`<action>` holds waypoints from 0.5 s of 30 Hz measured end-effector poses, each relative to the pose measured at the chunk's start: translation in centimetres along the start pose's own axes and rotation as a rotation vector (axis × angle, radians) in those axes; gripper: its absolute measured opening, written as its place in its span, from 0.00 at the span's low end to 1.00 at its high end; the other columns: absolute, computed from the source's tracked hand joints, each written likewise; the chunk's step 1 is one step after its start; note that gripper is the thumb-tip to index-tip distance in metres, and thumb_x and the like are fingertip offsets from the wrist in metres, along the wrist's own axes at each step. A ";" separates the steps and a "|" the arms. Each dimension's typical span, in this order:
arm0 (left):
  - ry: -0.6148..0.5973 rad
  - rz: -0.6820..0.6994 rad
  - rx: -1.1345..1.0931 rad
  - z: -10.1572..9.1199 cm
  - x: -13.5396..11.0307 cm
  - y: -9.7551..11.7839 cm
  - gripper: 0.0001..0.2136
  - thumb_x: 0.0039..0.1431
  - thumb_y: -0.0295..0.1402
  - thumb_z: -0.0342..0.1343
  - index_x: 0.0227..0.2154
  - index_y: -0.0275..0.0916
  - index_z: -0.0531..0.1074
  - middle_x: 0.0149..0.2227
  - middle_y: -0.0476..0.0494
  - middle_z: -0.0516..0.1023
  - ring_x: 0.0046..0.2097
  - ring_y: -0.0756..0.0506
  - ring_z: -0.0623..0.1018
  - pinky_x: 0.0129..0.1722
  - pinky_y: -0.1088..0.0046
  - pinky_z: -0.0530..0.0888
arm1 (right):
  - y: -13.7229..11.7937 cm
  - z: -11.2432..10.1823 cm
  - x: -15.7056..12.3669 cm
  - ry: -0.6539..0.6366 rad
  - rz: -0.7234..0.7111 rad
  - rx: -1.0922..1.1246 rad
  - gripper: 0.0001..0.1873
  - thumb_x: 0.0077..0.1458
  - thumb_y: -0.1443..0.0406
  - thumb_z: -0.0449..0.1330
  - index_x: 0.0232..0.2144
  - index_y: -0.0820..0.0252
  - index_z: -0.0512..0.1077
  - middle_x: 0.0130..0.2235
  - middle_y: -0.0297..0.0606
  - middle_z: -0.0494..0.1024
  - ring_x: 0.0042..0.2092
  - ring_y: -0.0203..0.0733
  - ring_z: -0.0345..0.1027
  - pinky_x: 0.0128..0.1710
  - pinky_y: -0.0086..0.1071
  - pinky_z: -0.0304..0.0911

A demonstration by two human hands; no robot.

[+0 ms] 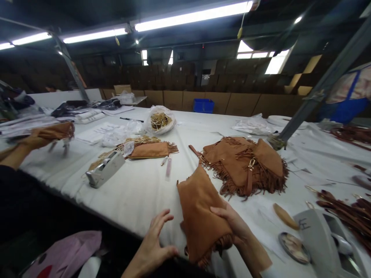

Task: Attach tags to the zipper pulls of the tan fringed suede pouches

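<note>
A brown fringed suede pouch [199, 216] is held up over the table's front edge, its fringe hanging at the bottom. My right hand [233, 220] grips it from the right side, thumb across the front. Just left of the pouch, my left hand [156, 239] is apart from it, fingers spread and holding nothing. Beyond the pouch, to the right, lies a pile of brown fringed pouches [232, 158], with a strap and metal clasp [251, 164] on top. Another brown pouch [149, 150] with a tag lies flat further left.
A grey tape dispenser [106, 170] stands left of centre, another dispenser [327, 239] at the lower right. Brown straps [344, 212] lie at the right edge. Behind sits a plastic bag [160, 119]. A co-worker's hand [31, 141] holds a brown fringed piece at the left. A metal post [315, 92] rises at the right.
</note>
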State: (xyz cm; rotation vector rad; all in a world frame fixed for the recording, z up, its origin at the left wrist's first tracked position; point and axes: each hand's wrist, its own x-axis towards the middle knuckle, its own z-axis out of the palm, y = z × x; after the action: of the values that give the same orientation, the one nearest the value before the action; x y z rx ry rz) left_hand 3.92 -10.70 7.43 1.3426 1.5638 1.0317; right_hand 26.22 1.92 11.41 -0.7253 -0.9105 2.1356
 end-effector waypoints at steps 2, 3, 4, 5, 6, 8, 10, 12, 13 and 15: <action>-0.247 0.021 -0.182 0.2 -0.1 1.2 0.36 0.36 0.39 0.69 0.53 0.42 0.67 0.56 0.39 0.69 0.58 0.34 0.65 0.60 0.56 0.58 | -0.9 1.3 0.0 -0.086 -0.001 -0.014 0.31 0.40 0.66 0.68 0.50 0.58 0.69 0.47 0.44 0.78 0.45 0.51 0.74 0.46 0.43 0.67; -0.377 0.018 -0.269 0.5 -0.2 1.8 0.35 0.37 0.41 0.69 0.53 0.42 0.68 0.52 0.40 0.73 0.55 0.35 0.69 0.58 0.57 0.61 | -1.3 1.8 0.0 -0.118 -0.012 -0.021 0.32 0.40 0.66 0.68 0.51 0.58 0.69 0.46 0.43 0.78 0.45 0.51 0.74 0.47 0.42 0.67; -0.491 0.006 -0.341 0.9 -0.5 2.3 0.32 0.40 0.44 0.67 0.50 0.41 0.70 0.47 0.42 0.76 0.52 0.35 0.72 0.55 0.58 0.64 | -1.7 2.2 0.1 -0.145 -0.029 -0.030 0.33 0.39 0.66 0.68 0.51 0.58 0.69 0.46 0.43 0.79 0.45 0.50 0.74 0.48 0.42 0.66; -0.583 -0.006 -0.398 1.4 -0.7 2.6 0.27 0.43 0.47 0.65 0.46 0.40 0.73 0.42 0.42 0.78 0.49 0.36 0.73 0.53 0.59 0.67 | -2.1 2.4 0.2 -0.165 -0.049 -0.040 0.33 0.39 0.66 0.68 0.51 0.58 0.69 0.46 0.43 0.79 0.45 0.50 0.74 0.48 0.41 0.66; -0.636 -0.006 -0.445 1.9 -1.1 2.7 0.23 0.46 0.50 0.61 0.40 0.39 0.76 0.39 0.42 0.79 0.46 0.36 0.75 0.50 0.61 0.68 | -2.4 2.4 0.4 -0.181 -0.068 -0.053 0.33 0.39 0.67 0.68 0.50 0.58 0.69 0.45 0.42 0.79 0.44 0.49 0.74 0.48 0.40 0.66; -0.636 0.031 -0.567 3.0 -1.6 2.1 0.22 0.48 0.54 0.57 0.29 0.37 0.76 0.35 0.41 0.78 0.43 0.38 0.76 0.45 0.64 0.70 | -2.7 1.7 1.2 -0.200 -0.081 -0.081 0.32 0.39 0.67 0.68 0.50 0.58 0.70 0.46 0.42 0.79 0.44 0.48 0.74 0.47 0.39 0.67; -0.554 0.026 -0.774 4.4 -1.7 0.4 0.23 0.43 0.56 0.61 0.27 0.38 0.73 0.36 0.42 0.77 0.40 0.41 0.77 0.40 0.68 0.71 | -2.6 0.2 2.6 -0.203 -0.075 -0.109 0.32 0.39 0.67 0.68 0.51 0.57 0.69 0.47 0.41 0.78 0.44 0.48 0.74 0.47 0.39 0.67; -0.511 -0.132 -0.971 6.1 -1.5 -1.9 0.25 0.38 0.55 0.65 0.33 0.41 0.69 0.37 0.44 0.76 0.33 0.45 0.79 0.31 0.74 0.71 | -1.9 -2.1 4.2 -0.190 -0.069 -0.159 0.33 0.39 0.66 0.68 0.51 0.57 0.68 0.49 0.42 0.77 0.46 0.49 0.73 0.48 0.39 0.66; -0.509 -0.247 -1.012 6.9 -1.3 -3.1 0.26 0.38 0.53 0.66 0.36 0.42 0.67 0.36 0.45 0.77 0.26 0.49 0.78 0.24 0.78 0.68 | -1.4 -3.4 5.0 -0.177 -0.069 -0.202 0.33 0.39 0.65 0.68 0.52 0.57 0.68 0.50 0.42 0.76 0.47 0.49 0.72 0.48 0.40 0.66; -0.422 -0.409 -0.973 8.5 -0.8 -5.3 0.27 0.39 0.51 0.66 0.38 0.41 0.65 0.27 0.49 0.77 0.13 0.56 0.66 0.13 0.82 0.56 | -0.3 -6.1 6.4 -0.144 -0.068 -0.364 0.33 0.41 0.62 0.67 0.52 0.58 0.68 0.50 0.44 0.76 0.47 0.50 0.72 0.47 0.41 0.67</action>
State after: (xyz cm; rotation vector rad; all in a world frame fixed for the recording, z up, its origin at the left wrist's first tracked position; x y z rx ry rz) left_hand 10.24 -11.37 -0.30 0.4805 0.7663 0.9588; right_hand 26.85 9.33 6.63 -0.7092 -1.4052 2.0035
